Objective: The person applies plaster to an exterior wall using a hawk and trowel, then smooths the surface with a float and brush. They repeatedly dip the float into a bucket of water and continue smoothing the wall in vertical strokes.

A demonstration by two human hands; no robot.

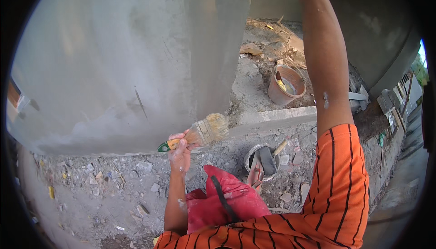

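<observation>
My left hand [180,156] is closed around the handle of a wide paintbrush [200,133], in front of the foot of a grey plastered wall [118,67]. The handle is green and yellow, and its pale, splayed bristles point to the right. Some whitish residue marks my left wrist. My right arm [326,58], in an orange sleeve with dark stripes, stretches upward past the top edge, so the hand itself is out of sight. A dark streak slants across the lower part of the wall.
A brownish bucket [286,85] with a yellow-handled tool stands beyond a low concrete ledge [277,118]. Nearer me, a smaller bucket [262,160] holds several tools. Rubble and broken stones [118,190] cover the ground. Another dark wall [377,26] rises at right.
</observation>
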